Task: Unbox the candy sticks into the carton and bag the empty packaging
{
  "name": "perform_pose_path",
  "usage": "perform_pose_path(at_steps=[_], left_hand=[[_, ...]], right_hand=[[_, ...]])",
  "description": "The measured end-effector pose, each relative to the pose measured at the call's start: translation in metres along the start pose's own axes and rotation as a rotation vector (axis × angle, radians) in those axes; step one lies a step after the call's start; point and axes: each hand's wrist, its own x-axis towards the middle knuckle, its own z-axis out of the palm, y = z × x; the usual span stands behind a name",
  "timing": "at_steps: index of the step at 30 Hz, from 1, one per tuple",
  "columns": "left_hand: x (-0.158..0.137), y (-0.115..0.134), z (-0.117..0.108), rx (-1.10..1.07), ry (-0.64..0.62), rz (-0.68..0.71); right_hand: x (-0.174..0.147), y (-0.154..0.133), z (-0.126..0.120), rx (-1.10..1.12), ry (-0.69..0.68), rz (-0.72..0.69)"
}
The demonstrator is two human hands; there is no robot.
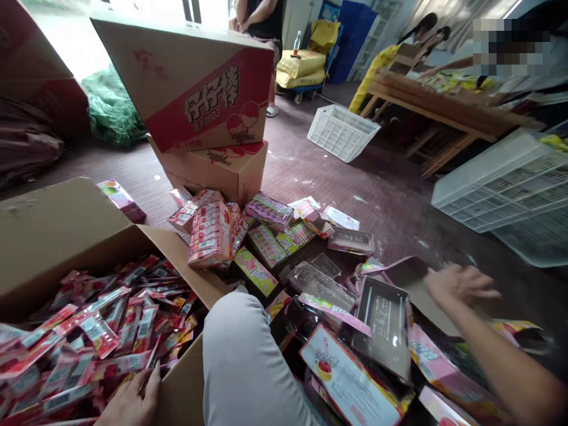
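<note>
My left hand point(133, 399) is down at the near edge of an open cardboard box point(184, 384). Small red and pink wrapped packets point(95, 331) fill that box in a loose heap. The left fingers are curled together around the end of a packet. Over on the right, my right hand point(461, 287) is raised above a pile of opened packaging, fingers stretched out and holding nothing, slightly blurred. Beneath and beside it lie clear plastic trays point(384, 319) and torn printed cartons point(350, 378). My bent knee point(248, 355) sits between box and pile.
Full small display boxes point(210, 234) lie ahead, against two stacked large cartons point(190, 89). White plastic crates point(341, 133) stand on the floor. People work at a wooden table point(426, 106) at the back right. Yellow sacks point(302, 65) rest on a trolley; green netting point(110, 106) lies left.
</note>
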Motion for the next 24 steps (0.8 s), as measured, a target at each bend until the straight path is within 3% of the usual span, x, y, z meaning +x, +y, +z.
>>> perform_pose_path(at_steps=[1,3,6,8,11,14,17,21,24], left_hand=[[-0.001,0.001,-0.001,0.007,0.012,-0.017],[-0.003,0.002,-0.002,0.009,0.023,-0.025],[-0.006,0.001,-0.001,0.003,0.024,-0.017],[-0.008,0.001,0.002,0.003,0.032,0.002],[-0.012,0.004,0.007,0.017,0.065,-0.019],[-0.015,0.009,0.011,0.041,0.135,-0.044],[-0.014,0.011,0.011,0.05,0.139,-0.018],[-0.011,0.01,0.008,0.026,0.101,-0.015],[-0.011,0.012,0.009,-0.013,0.12,0.001]], right_hand=[[-0.026,-0.034,0.002,0.031,-0.055,-0.136],[-0.093,-0.113,0.007,0.182,-0.223,-0.555],[-0.21,-0.221,0.017,0.266,-0.552,-0.92],[-0.282,-0.267,0.027,0.193,-0.729,-1.013],[-0.349,-0.297,0.041,0.151,-0.757,-0.974],[-0.361,-0.302,0.049,0.14,-0.725,-0.917],[-0.338,-0.299,0.042,0.155,-0.685,-0.901],[-0.289,-0.271,0.006,0.132,-0.678,-0.866],[-0.247,-0.233,-0.032,0.136,-0.574,-0.91]])
